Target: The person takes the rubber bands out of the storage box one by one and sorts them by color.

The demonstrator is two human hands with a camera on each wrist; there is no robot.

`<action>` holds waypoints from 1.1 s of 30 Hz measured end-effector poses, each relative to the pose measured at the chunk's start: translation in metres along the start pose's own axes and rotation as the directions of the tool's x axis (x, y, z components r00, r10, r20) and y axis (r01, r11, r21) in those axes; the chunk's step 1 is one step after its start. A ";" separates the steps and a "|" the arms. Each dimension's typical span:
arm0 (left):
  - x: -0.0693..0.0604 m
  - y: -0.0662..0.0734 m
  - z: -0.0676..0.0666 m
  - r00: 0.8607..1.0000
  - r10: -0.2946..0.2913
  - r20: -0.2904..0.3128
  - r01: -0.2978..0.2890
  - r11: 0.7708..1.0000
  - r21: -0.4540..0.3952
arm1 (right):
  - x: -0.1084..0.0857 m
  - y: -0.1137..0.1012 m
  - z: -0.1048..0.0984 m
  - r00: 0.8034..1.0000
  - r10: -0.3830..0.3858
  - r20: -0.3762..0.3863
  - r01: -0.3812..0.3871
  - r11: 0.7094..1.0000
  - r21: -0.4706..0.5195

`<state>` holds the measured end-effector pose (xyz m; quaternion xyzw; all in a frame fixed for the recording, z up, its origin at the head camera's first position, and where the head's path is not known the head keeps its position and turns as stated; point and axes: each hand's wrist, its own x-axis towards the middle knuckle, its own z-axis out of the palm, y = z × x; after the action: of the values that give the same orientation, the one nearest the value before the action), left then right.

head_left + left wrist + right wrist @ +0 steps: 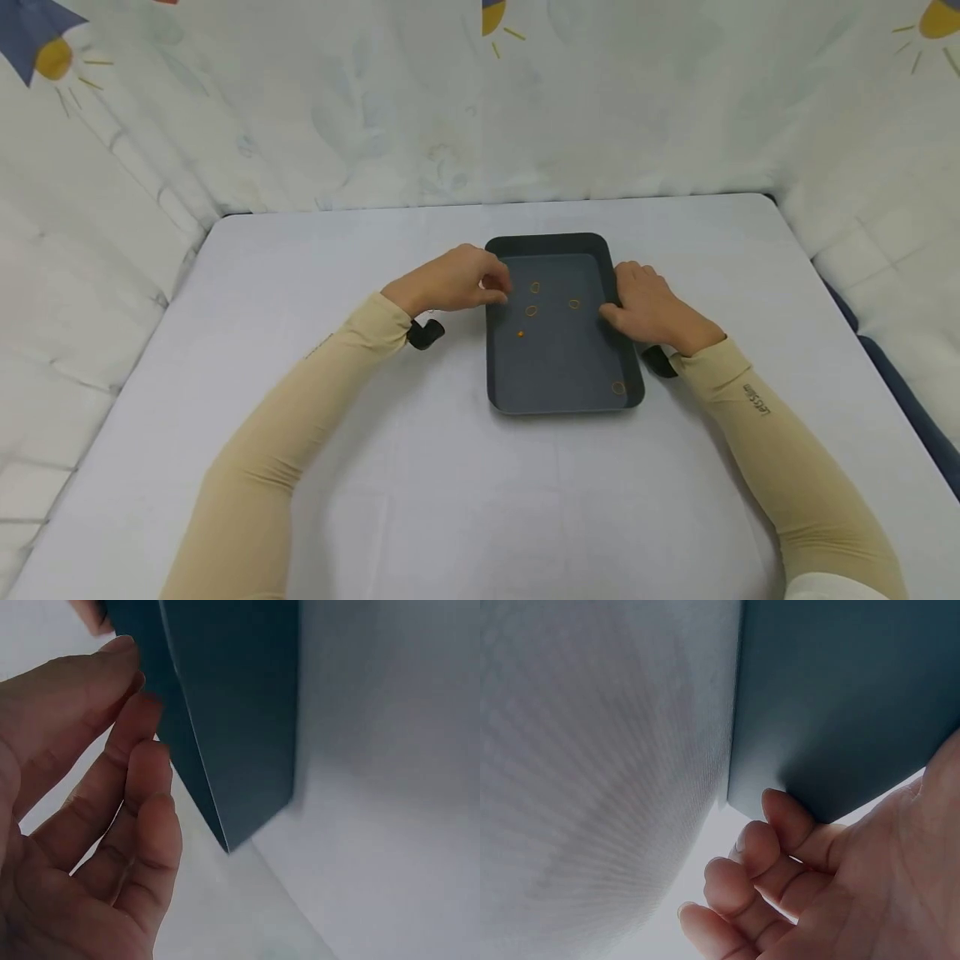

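Note:
A dark grey rectangular tray (562, 375) lies on the white table. Inside it are several thin orange loops, one near the middle (574, 304) and one by the lower right corner (618, 388). A small orange speck (521, 334) lies left of centre. My left hand (468, 279) is at the tray's left rim with fingers loosely bent. A gap shows between thumb and fingertips in the head view, and I see nothing held there. My right hand (648, 304) grips the right side, thumb over the rim; in the right wrist view its fingers (787, 821) touch the outer wall.
White cloth covers the table (450, 500) around the tray. Behind it hangs a pale patterned curtain (420, 108), which also runs along both sides. Dark wrist devices sit under the left wrist (425, 334) and right wrist (659, 362).

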<state>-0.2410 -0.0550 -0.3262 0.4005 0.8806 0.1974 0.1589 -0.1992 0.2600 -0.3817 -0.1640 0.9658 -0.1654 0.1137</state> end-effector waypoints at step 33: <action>0.021 0.028 0.039 0.984 -0.001 0.180 -0.020 0.994 0.111 | 0.001 0.000 0.001 1.000 0.007 0.014 -0.007 1.000 -0.003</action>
<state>-0.2193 -0.0137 -0.3490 0.4291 0.8704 0.1114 0.2141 -0.1997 0.2592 -0.3825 -0.1619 0.9659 -0.1622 0.1208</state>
